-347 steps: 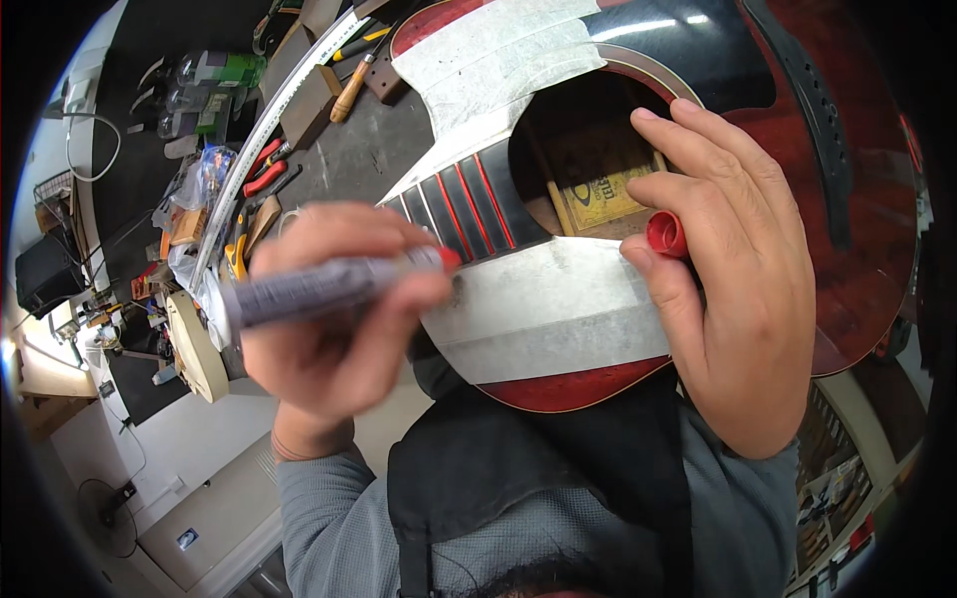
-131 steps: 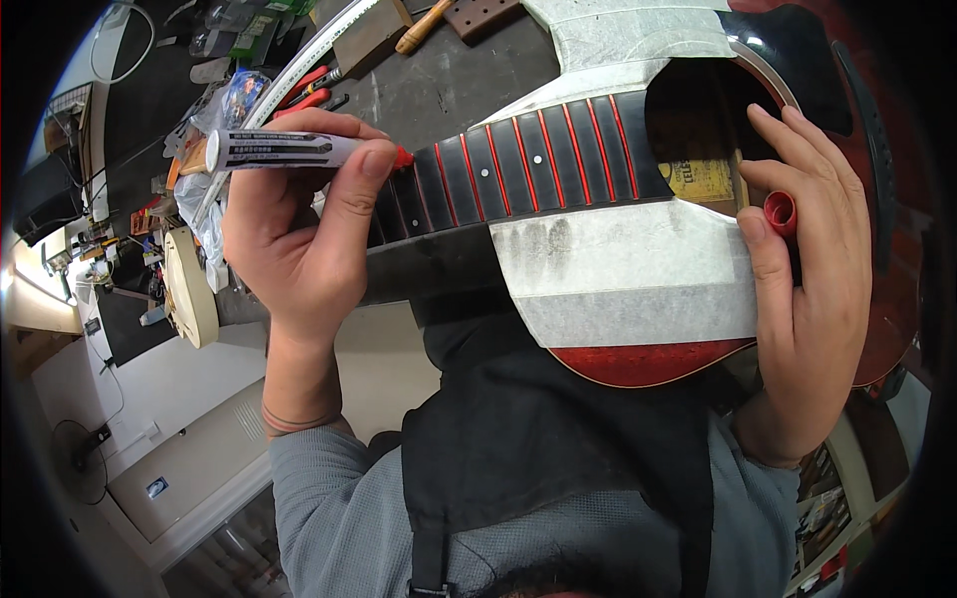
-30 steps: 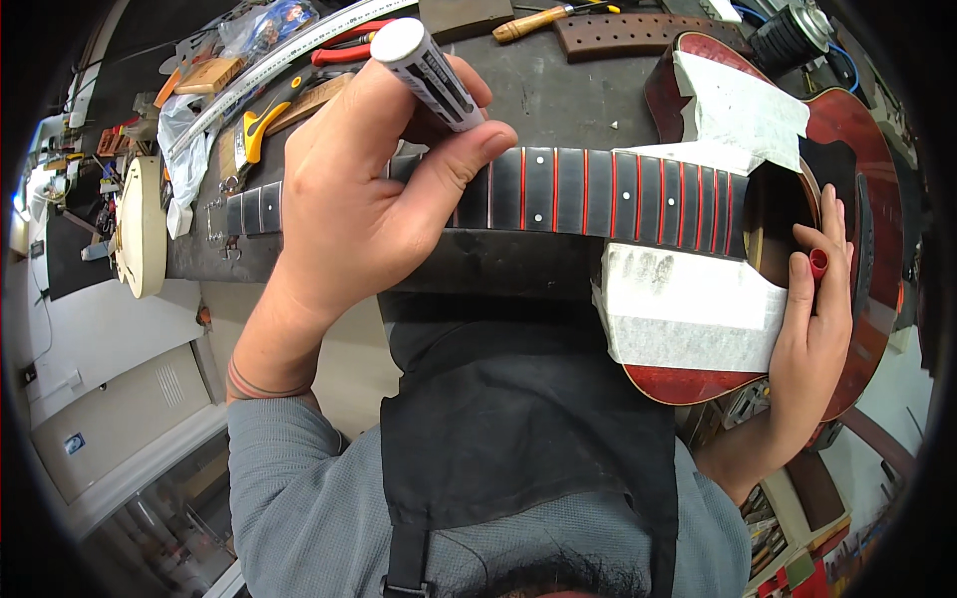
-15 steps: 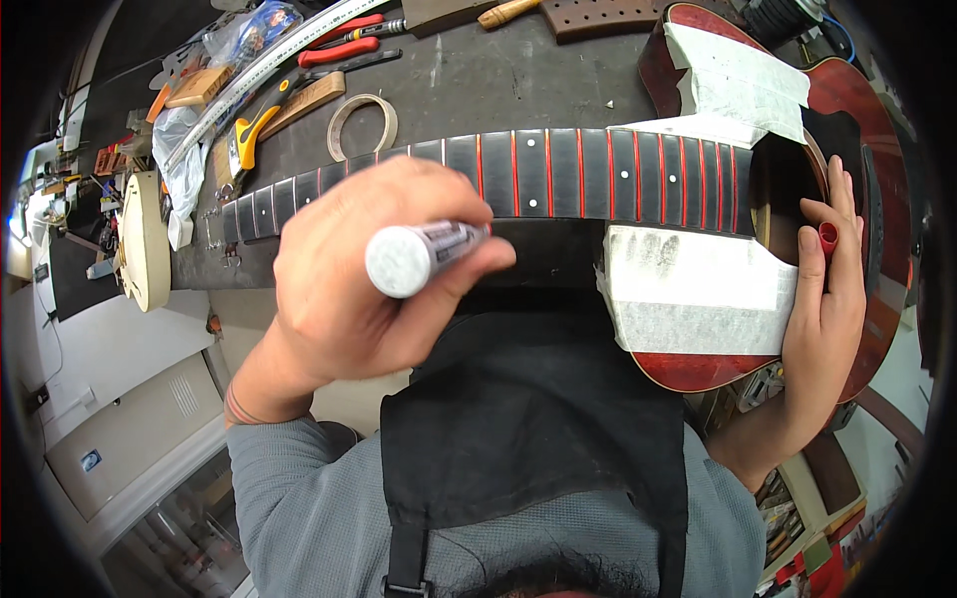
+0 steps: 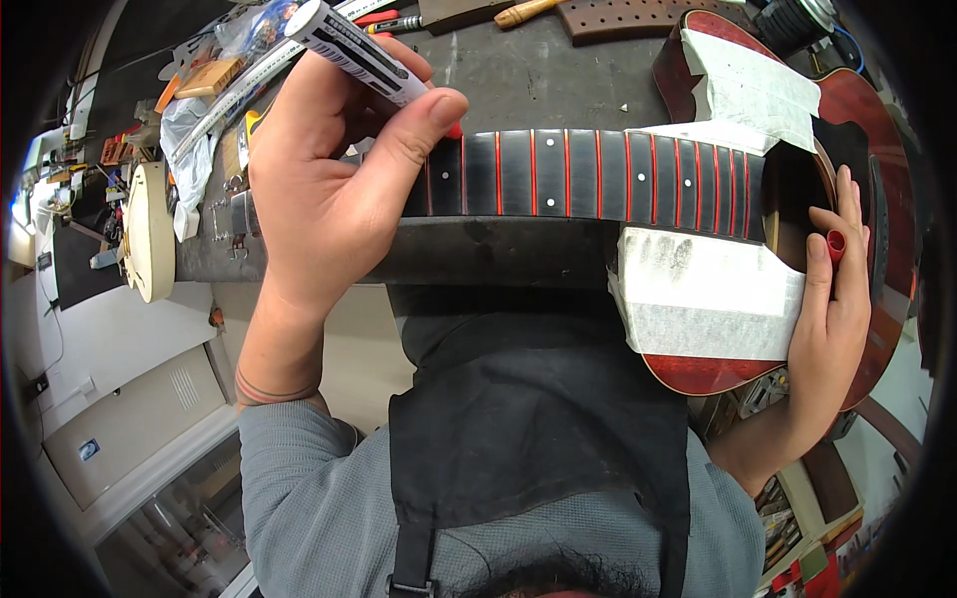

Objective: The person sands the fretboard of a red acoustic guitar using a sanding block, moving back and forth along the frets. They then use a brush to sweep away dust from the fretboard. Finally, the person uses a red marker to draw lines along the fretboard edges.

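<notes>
My left hand [image 5: 329, 189] is closed around a white-barrelled marker [image 5: 359, 55], tilted with its back end up and to the left. Its red tip meets the far edge of the guitar's black fretboard [image 5: 518, 171], beside a fret. Several fret lines to the right are coated red; pale dots mark the board between them. My right hand [image 5: 832, 289] rests on the guitar body near the soundhole [image 5: 793, 199], pinching a red marker cap [image 5: 835, 243] between its fingers. White masking tape [image 5: 708, 289] covers parts of the dark red guitar body [image 5: 703, 373]. My left hand hides the fretboard's left part.
Behind the neck on the dark bench [image 5: 538, 75] lie a wooden-handled tool [image 5: 523, 12], a drilled wooden block [image 5: 618, 20] and a long steel ruler [image 5: 234, 95]. A cream guitar-shaped body [image 5: 150, 232] stands at the left. A black spool [image 5: 797, 18] is at the far right.
My left hand has carried the marker leftward and away from me, from the fretboard's near edge to its far edge, tilting it differently. The right hand still holds the cap in place.
</notes>
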`<state>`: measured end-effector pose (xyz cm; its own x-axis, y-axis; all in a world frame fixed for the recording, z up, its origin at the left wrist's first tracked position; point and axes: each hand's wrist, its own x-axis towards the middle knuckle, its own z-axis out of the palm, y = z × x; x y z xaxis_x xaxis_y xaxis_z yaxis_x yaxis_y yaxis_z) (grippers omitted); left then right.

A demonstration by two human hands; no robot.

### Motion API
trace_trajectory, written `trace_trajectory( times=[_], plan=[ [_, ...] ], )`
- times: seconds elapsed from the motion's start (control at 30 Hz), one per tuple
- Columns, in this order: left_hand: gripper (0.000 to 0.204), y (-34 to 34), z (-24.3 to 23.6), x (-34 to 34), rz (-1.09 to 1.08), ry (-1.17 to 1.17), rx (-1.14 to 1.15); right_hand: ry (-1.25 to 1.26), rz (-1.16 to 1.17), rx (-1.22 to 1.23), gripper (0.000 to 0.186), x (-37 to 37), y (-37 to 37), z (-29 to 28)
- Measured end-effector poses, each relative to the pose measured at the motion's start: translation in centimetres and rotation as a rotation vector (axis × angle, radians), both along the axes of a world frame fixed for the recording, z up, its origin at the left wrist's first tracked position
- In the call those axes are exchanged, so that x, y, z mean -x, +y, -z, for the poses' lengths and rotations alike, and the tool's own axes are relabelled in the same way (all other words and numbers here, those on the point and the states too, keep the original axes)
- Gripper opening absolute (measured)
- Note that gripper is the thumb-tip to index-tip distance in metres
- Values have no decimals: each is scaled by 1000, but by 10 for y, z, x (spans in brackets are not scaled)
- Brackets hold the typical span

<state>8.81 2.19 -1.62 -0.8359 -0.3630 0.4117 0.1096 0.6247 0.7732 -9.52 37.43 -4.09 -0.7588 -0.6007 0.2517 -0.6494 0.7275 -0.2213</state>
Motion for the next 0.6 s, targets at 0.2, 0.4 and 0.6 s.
trace_trajectory(
  times=[0.2,0.4,0.6],
  plan=[
    [21,2,-1,0,-18,-22,-25,69,-9,-14,36,2,3,3],
    [22,6,-1,-2,-18,2,66,92,-15,-31,35,4,4,4],
    [21,14,-5,-17,18,-61,147,103,-10,-35,35,5,5,5]
  ],
)
